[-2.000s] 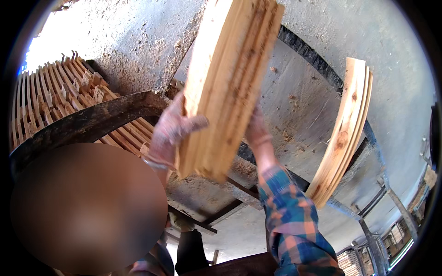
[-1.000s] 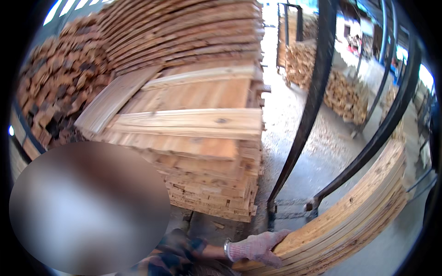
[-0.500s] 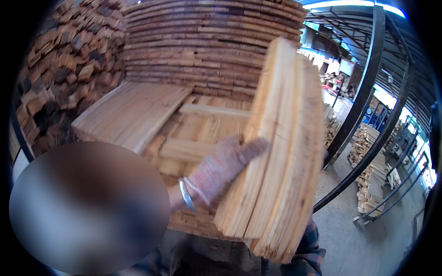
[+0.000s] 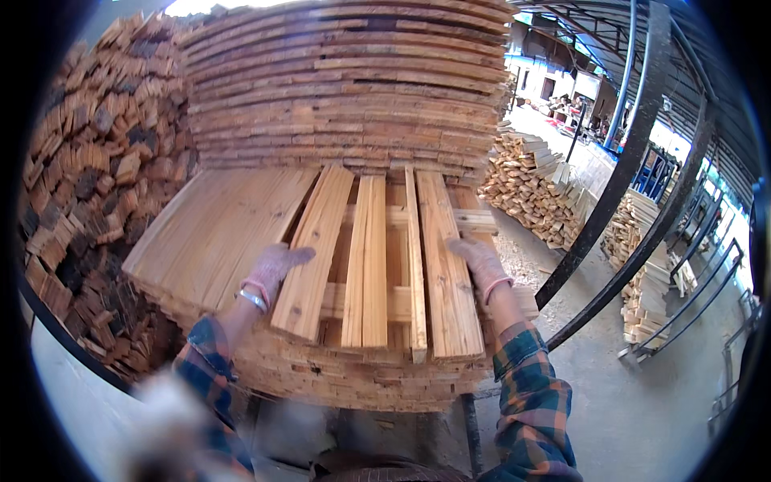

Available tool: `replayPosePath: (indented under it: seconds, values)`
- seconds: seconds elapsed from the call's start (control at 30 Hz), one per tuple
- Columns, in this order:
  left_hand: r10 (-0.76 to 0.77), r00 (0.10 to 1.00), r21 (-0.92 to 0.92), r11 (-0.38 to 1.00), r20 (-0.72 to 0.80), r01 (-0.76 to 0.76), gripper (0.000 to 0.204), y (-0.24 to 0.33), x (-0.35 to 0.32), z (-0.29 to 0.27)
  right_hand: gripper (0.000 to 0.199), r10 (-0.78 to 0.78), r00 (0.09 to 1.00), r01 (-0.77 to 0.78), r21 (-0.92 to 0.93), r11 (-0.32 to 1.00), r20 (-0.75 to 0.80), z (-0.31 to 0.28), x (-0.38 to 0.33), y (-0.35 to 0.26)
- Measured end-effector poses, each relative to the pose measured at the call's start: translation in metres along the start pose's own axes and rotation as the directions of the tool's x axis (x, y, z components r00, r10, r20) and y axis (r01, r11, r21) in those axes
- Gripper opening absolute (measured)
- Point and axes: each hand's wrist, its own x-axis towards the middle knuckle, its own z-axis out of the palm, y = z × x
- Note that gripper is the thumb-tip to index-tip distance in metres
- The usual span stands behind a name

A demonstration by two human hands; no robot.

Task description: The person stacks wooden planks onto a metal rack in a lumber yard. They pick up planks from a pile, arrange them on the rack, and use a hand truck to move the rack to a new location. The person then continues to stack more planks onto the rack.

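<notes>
Loose wooden boards lie side by side on two crosspieces (image 4: pixel 399 304) atop a low wood stack (image 4: pixel 361 377). My gloved left hand (image 4: pixel 275 271) grips the outer edge of the left board (image 4: pixel 315 255), thumb over its top. My gloved right hand (image 4: pixel 480 263) holds the outer edge of the right board (image 4: pixel 450 269) likewise; the other fingers of both hands are mostly hidden. Between these boards lie a narrower board (image 4: pixel 366 261) and a thin strip (image 4: pixel 415 273) on edge, with gaps around them.
A wide panel of boards (image 4: pixel 221 229) lies left of my left hand. Behind rises a tall stack of layered boards (image 4: pixel 345 96). Wood offcuts (image 4: pixel 96 177) are heaped at left. Dark metal posts (image 4: pixel 618 169) and bundled timber (image 4: pixel 534 185) stand at right.
The bundle of boards held up before me is now laid down and spread across the crosspieces. My left hand has moved left, and my right hand has come into view on the right board.
</notes>
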Motion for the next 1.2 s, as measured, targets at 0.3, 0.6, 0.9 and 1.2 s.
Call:
replayPosePath:
  seconds: [0.3, 0.6, 0.9, 1.2]
  values:
    - [0.096, 0.995, 0.324, 0.941, 0.018, -0.097, 0.062, 0.020, -0.024, -0.002, 0.062, 0.045, 0.997, -0.064, 0.348, 0.935, 0.063, 0.001, -0.027, -0.049]
    - [-0.023, 1.000, 0.672, 0.740, -0.013, 0.026, 0.101, 0.038, 0.022, 0.069, 0.063, 0.305, 0.952, -0.301, 0.128, 0.945, -0.017, -0.051, -0.007, -0.026]
    - [0.089, 0.991, 0.440, 0.889, 0.098, -0.124, 0.108, 0.042, 0.009, 0.075, 0.072, 0.127, 0.990, -0.111, 0.213, 0.971, -0.064, -0.041, -0.025, -0.039]
    - [0.093, 0.995, 0.751, 0.656, 0.023, -0.078, 0.100, -0.002, 0.023, 0.018, 0.082, 0.286, 0.956, -0.268, 0.193, 0.944, -0.070, -0.086, -0.021, -0.026]
